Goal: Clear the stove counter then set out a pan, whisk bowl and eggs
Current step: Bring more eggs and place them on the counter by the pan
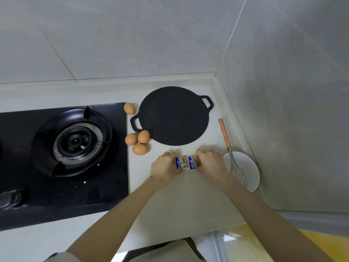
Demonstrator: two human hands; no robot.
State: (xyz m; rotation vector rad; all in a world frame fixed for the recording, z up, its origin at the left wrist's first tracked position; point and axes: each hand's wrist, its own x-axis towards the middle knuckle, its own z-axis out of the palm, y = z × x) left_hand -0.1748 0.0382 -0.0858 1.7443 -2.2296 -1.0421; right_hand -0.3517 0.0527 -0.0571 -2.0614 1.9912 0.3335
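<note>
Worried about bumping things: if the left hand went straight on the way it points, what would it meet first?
Probably the near rim of the black griddle pan. The left hand, holding a small packet, points toward it; the eggs lie off to its left.

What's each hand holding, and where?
Left hand pinches the left packet by its outer edge; right hand pinches the right packet by its outer edge.
</note>
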